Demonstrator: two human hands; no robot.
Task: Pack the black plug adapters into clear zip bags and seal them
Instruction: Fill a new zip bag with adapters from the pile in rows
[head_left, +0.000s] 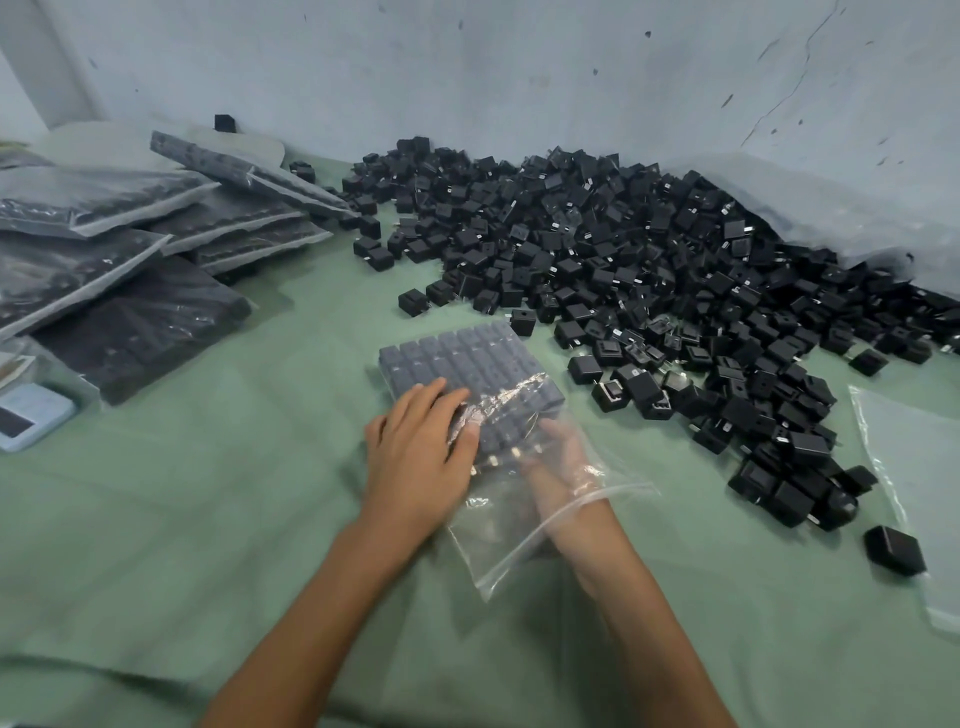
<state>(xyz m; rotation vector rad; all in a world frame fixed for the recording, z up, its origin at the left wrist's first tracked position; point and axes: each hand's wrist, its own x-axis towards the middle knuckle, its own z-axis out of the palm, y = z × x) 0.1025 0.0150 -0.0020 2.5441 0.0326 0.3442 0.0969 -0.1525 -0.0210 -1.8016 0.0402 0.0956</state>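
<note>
A clear zip bag (511, 540) lies on the green cloth in front of me, its open mouth toward me. Rows of black plug adapters (457, 358) fill its far half in a flat block. My left hand (418, 457) rests on top of the bag, fingers straight on the packed rows. My right hand (563, 480) is inside the bag up to the wrist, fingers reaching to the nearest row of adapters; the plastic blurs how they lie. A large heap of loose black adapters (623, 260) spreads across the cloth to the right and behind.
Several filled, sealed bags (130, 260) are stacked at the left. An empty clear bag (914, 467) lies at the right edge, a single adapter (893, 550) beside it. A small white scale (28, 415) sits at far left. A pale wall runs behind the heap.
</note>
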